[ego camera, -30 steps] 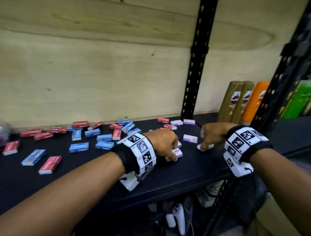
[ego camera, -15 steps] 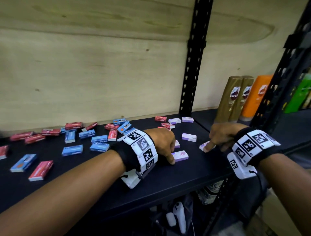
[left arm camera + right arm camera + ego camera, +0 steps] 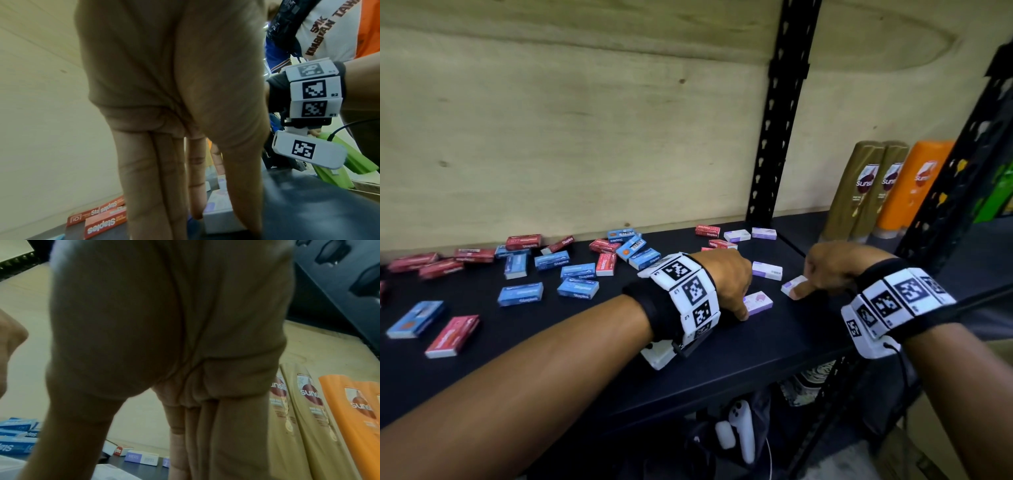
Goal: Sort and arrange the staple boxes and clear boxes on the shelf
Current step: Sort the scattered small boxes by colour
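Note:
Small staple boxes lie scattered on the black shelf (image 3: pixel 722 356): blue ones (image 3: pixel 578 287) mid-left, red ones (image 3: pixel 452 335) at left and along the back wall. White-and-purple boxes sit at right. My left hand (image 3: pixel 741 305) pinches one white-and-purple box (image 3: pixel 758 303) between thumb and fingers; the left wrist view shows that box (image 3: pixel 218 209) between them. My right hand (image 3: pixel 806 282) holds a second white-and-purple box (image 3: pixel 791 285), thumb on its near end, fingers curled behind it. Another such box (image 3: pixel 767 270) lies just behind both hands.
Two more white-and-purple boxes (image 3: pixel 737 235) and a red box (image 3: pixel 707 230) lie by the black upright post (image 3: pixel 777 137). Gold shampoo bottles (image 3: pixel 866 192) and an orange bottle (image 3: pixel 917 185) stand on the adjoining shelf at right. A plywood wall backs the shelf.
Both hands have drawn their white-and-purple boxes a little toward the shelf's front edge, and the right hand has shifted slightly right. The other boxes have not moved.

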Demonstrator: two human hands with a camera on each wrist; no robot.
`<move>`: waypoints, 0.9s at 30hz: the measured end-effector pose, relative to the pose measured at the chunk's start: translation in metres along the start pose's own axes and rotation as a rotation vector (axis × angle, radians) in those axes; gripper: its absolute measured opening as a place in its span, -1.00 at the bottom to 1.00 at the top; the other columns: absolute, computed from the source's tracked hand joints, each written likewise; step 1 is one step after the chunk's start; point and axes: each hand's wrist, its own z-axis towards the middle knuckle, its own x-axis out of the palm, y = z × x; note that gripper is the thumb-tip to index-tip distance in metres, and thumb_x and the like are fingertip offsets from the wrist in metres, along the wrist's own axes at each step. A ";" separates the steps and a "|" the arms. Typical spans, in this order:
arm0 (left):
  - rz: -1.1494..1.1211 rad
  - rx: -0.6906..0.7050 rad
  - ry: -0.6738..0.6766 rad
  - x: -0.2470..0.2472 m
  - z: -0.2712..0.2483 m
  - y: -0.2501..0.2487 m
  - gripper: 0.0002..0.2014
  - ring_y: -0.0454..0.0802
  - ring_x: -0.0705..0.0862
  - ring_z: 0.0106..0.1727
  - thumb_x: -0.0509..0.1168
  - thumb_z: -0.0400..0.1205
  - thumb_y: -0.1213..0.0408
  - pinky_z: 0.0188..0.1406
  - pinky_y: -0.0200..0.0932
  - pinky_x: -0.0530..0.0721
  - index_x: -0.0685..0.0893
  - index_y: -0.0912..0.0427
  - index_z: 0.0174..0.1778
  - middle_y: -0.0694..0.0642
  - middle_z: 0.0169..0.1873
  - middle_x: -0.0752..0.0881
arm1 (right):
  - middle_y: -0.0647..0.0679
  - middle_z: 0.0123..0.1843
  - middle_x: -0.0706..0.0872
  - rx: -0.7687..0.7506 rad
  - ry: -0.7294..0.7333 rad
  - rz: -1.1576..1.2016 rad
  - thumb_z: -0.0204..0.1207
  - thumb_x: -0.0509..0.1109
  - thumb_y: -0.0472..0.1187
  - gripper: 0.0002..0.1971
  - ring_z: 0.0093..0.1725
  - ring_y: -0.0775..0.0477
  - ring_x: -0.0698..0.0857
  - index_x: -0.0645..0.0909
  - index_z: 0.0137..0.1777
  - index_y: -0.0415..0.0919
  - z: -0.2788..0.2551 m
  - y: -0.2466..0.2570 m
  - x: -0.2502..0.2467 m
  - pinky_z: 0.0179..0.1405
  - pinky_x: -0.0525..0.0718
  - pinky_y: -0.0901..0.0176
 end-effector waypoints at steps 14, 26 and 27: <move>-0.094 -0.093 0.042 -0.008 -0.003 -0.006 -0.58 -0.12 0.58 -0.44 0.44 0.59 0.04 -0.12 -0.12 0.73 0.63 0.25 0.24 0.02 -0.37 0.60 | -0.10 0.01 0.84 0.011 0.028 0.117 0.31 0.52 0.36 -0.32 -0.05 -0.10 0.84 0.70 0.19 -0.20 0.009 0.000 0.001 0.00 0.77 0.09; -0.215 -0.066 0.100 -0.011 -0.014 0.005 -0.45 -0.11 0.65 -0.33 0.47 0.54 -0.05 -0.27 -0.23 0.63 0.61 0.23 0.33 0.04 -0.22 0.76 | -0.16 0.16 0.72 -0.025 0.001 0.237 0.56 0.39 0.21 -0.41 0.06 -0.16 0.78 0.58 0.37 -0.27 0.002 0.003 -0.003 0.15 0.77 -0.02; -0.247 -0.060 0.114 -0.011 -0.016 0.009 -0.46 -0.10 0.70 -0.26 0.46 0.54 -0.06 -0.24 -0.22 0.62 0.62 0.21 0.32 0.04 -0.16 0.80 | -0.16 0.18 0.72 -0.036 0.005 0.203 0.58 0.36 0.22 -0.40 0.08 -0.14 0.76 0.58 0.39 -0.27 0.000 0.005 -0.006 0.15 0.74 0.03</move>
